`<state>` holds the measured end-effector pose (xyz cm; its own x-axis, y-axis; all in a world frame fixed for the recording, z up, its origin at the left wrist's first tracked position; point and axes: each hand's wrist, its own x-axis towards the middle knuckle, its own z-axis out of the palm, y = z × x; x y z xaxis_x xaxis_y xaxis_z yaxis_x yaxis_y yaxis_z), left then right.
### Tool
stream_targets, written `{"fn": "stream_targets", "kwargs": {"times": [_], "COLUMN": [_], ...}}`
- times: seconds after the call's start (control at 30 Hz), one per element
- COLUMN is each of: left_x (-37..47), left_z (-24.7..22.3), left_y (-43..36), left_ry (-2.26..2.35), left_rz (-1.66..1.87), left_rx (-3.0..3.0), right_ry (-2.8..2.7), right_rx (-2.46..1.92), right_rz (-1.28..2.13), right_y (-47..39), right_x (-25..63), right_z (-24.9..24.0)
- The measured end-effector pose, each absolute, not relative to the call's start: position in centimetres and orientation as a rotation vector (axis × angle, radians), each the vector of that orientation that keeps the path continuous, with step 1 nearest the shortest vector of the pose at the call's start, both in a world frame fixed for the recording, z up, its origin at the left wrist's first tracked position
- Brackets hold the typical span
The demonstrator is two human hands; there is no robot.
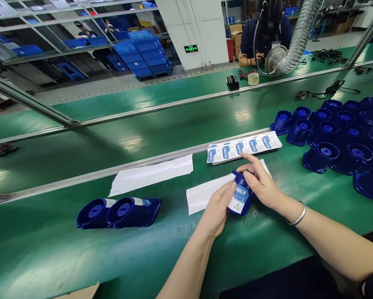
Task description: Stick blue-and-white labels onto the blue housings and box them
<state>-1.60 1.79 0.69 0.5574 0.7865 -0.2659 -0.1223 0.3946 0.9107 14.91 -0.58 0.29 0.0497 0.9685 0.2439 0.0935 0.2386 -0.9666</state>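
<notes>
Between my two hands is a dark blue plastic housing bearing a blue and white label that reads "5000L/H". My left hand grips its left side, thumb along the label's edge. At the upper right, my right hand has its thumb and fingers round the housing, with the index finger stretched out. Beneath them lies a white paper strip, partly covered by the hands. Just beyond is a stack of label sheets printed in blue.
Two labelled housings lie to the left. Another white strip rests by the metal rail. Many blue housings crowd the right side. Across the bench, a person sits behind a flexible silver duct.
</notes>
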Motion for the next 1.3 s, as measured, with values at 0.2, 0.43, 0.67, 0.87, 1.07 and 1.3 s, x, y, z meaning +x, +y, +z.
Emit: {"fn": "stream_targets", "kwargs": {"times": [0.2,0.43,0.67,0.87,1.07,1.3], "left_x": [-1.8,-1.6,-1.4,-1.4,-1.3,-1.5], "left_z": [1.5,1.2,2.0,2.3,1.9,2.0], "left_y": [1.5,1.0,1.6,1.6,1.4,0.9], "left_ry": [0.821,0.883,0.812,0.774,0.768,0.781], "left_rz": [0.61,0.641,0.649,0.658,0.709,0.751], "left_rx": [1.477,1.598,0.7,0.533,0.612,0.797], "right_ry": [-1.247,-1.173,-1.122,-1.176,-1.203,-1.225], "right_rx": [-1.113,-1.105,-0.967,-0.843,-0.843,-0.985], "right_rz": [0.978,1.027,1.006,0.955,0.931,0.892], "right_y": [-0.3,0.2,0.1,-0.2,-0.1,-0.1], "right_x": [14.8,15.4,15.5,15.2,15.4,15.4], "right_z": [-0.4,-0.3,-0.1,-0.7,-0.9,-0.8]}}
